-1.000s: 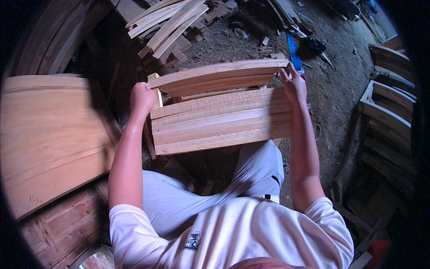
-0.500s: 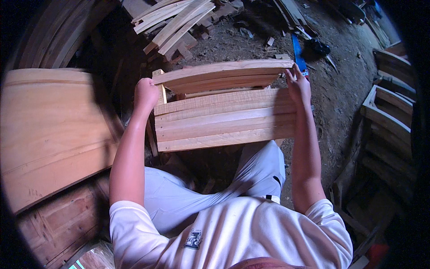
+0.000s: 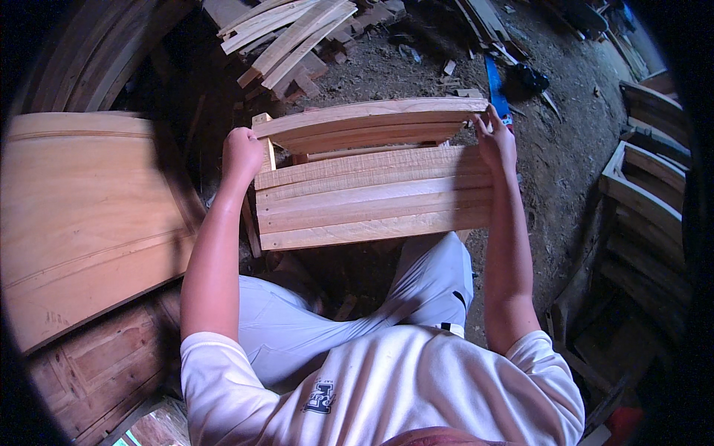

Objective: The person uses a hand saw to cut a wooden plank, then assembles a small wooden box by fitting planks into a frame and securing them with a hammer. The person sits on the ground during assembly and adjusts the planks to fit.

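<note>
In front of my knees is a pale, unpainted slatted wooden bench (image 3: pixel 372 199), with several flat slats toward me and a long top plank (image 3: pixel 372 113) at its far side. A gap separates that plank from the slats. My left hand (image 3: pixel 244 152) is closed round the left end, by a short upright post. My right hand (image 3: pixel 494 141) holds the right end beside the top plank, its fingers bent over the edge. The palm sides of both hands are hidden. Nail marks dot the slats' left ends.
A large wooden panel (image 3: pixel 82 215) stands close on my left. Loose planks (image 3: pixel 297 37) lie piled beyond the bench. Past my right hand, a blue hand saw blade (image 3: pixel 494 78) and a dark bundle (image 3: pixel 529 76) rest on the dirt floor. Wooden frames (image 3: pixel 643 175) are at far right.
Almost nothing differs. The bench's left end and my left hand have shifted very slightly; both hands keep their places on it.
</note>
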Available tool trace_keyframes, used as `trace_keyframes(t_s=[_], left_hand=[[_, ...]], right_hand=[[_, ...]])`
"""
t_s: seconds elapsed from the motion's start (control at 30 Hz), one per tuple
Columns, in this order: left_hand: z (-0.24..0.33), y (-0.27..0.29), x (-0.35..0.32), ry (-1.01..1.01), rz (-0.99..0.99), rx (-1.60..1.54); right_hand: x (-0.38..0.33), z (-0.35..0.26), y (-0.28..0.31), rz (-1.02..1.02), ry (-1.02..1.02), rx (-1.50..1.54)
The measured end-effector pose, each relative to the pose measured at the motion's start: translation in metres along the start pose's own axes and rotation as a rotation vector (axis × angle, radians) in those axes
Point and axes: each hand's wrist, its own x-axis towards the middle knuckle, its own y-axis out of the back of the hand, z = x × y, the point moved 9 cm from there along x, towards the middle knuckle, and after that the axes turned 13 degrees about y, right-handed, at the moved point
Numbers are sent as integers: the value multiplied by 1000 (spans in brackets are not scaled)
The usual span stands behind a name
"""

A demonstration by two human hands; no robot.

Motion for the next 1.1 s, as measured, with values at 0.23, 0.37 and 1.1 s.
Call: trace_keyframes(t_s=[0.23,0.37,1.1], left_hand=[[0,1,-3,49,-77,88],[5,8,-14,173,-157,285],[0,9,-42,112,-377,406]], right_hand=[[-4,-7,17,150,-21,165],[-13,1,37,332,-55,147],[-15,16,40,434,-79,168]])
